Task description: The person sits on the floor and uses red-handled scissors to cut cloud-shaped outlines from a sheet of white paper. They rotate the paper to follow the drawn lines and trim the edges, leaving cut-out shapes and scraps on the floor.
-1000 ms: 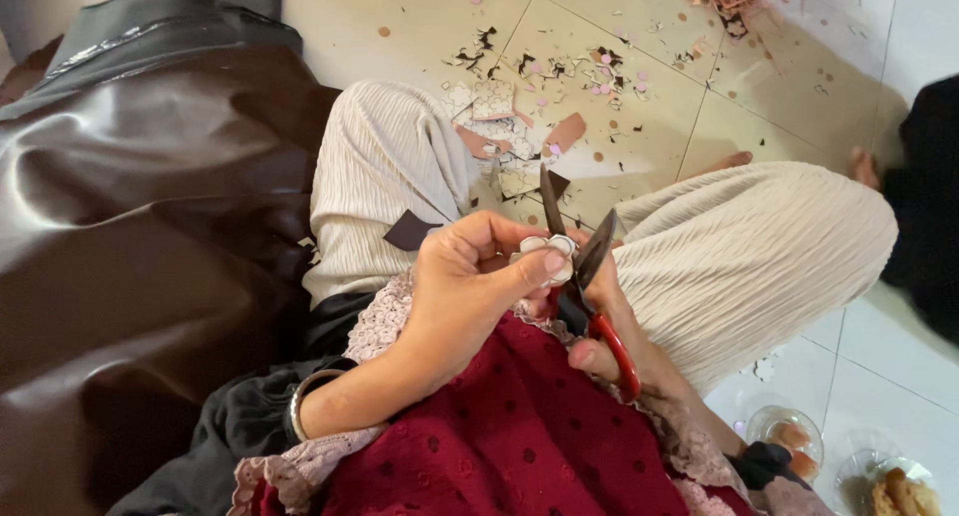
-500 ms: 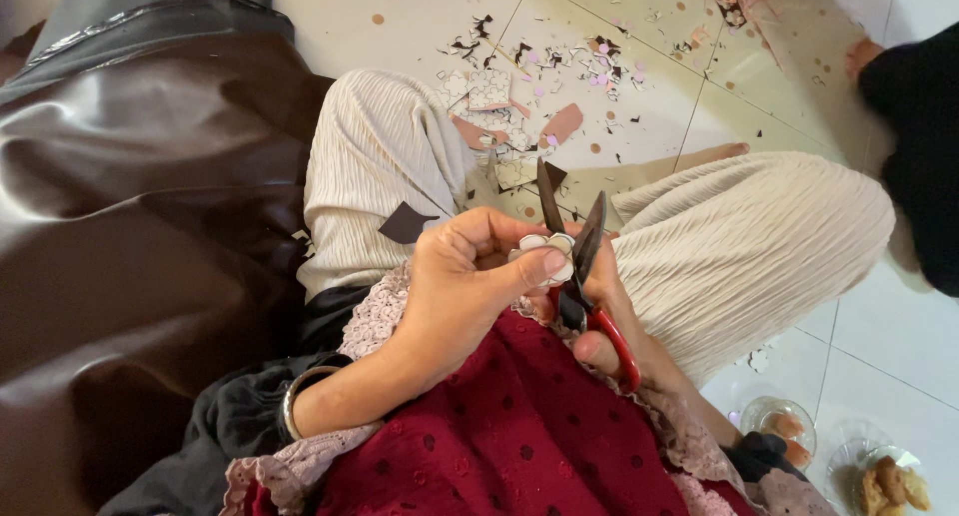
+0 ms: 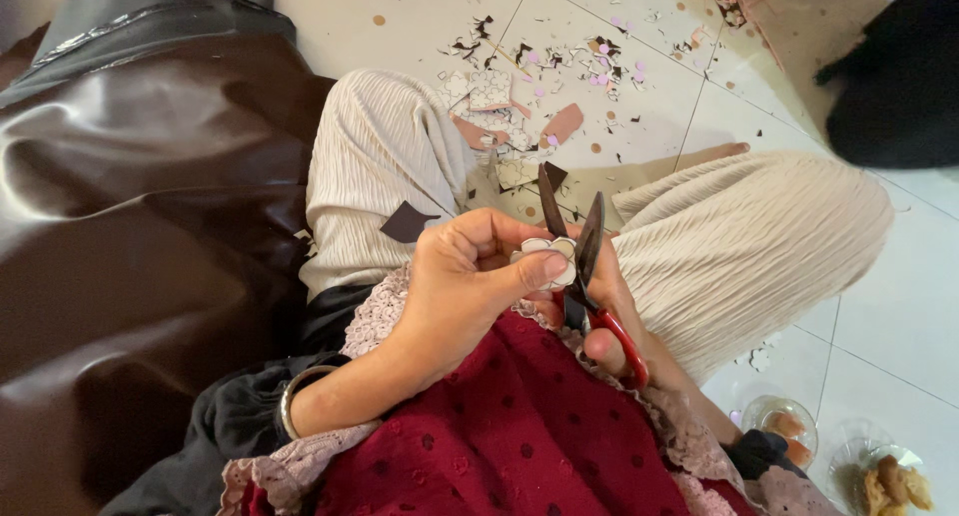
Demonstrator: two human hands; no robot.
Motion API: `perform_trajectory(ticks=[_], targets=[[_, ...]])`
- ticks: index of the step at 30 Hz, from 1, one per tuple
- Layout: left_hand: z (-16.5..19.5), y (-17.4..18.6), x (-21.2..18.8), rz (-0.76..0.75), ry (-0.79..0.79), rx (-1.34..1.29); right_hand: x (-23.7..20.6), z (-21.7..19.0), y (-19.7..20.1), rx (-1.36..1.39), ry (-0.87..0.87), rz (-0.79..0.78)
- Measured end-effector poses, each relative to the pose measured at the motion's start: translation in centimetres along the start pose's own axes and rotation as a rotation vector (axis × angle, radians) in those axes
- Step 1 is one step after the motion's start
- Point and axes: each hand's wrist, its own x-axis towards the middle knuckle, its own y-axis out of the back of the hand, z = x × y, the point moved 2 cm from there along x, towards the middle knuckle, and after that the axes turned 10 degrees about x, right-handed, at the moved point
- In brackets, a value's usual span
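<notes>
Scissor work over the lap, seen from above. Left hand (image 3: 470,276) clenched on a small pale scalloped paper cut-out (image 3: 551,258), pinched between thumb and forefinger and held just above a dark red dotted garment (image 3: 499,426). Right hand (image 3: 611,321), mostly hidden behind the left, gripping red-handled scissors with dark blades (image 3: 587,251). Blades parted in a narrow V, straddling the right edge of the cut-out. Silver bangle (image 3: 290,401) on the left wrist.

Beyond the knees, clothed in cream pleated fabric (image 3: 759,236), a scatter of pale, pink and brown paper scraps (image 3: 519,76) across the white tiled floor (image 3: 889,316). One dark brown scrap (image 3: 405,221) resting on the left knee. At left, a large glossy dark brown sheet (image 3: 130,226). At lower right, two small clear bowls (image 3: 784,421) of food on the floor.

Likely step: trimming around the outline of the cut-out, mid-snip. Called for next, judging by the pose: a short bite of the blades close to the edge, then a slight turn of the piece within the pinch, fingertips kept out of the blades' path.
</notes>
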Motion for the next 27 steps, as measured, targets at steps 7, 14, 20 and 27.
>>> perform_trajectory(ticks=[7, 14, 20, 27], targets=[[-0.2, 0.0, -0.1, -0.004, -0.009, 0.046, -0.3, 0.4, 0.2, 0.031, -0.098, 0.086], [0.0, 0.1, 0.1, -0.012, 0.007, 0.051, -0.4, -0.3, 0.2, -0.002, -0.216, 0.128], [0.3, 0.0, 0.4, 0.005, -0.009, 0.106, -0.2, -1.2, -0.3, 0.007, -0.222, 0.115], [0.7, -0.1, 0.5, -0.048, 0.010, 0.091, 0.1, -1.7, -0.3, -0.058, -0.209, 0.116]])
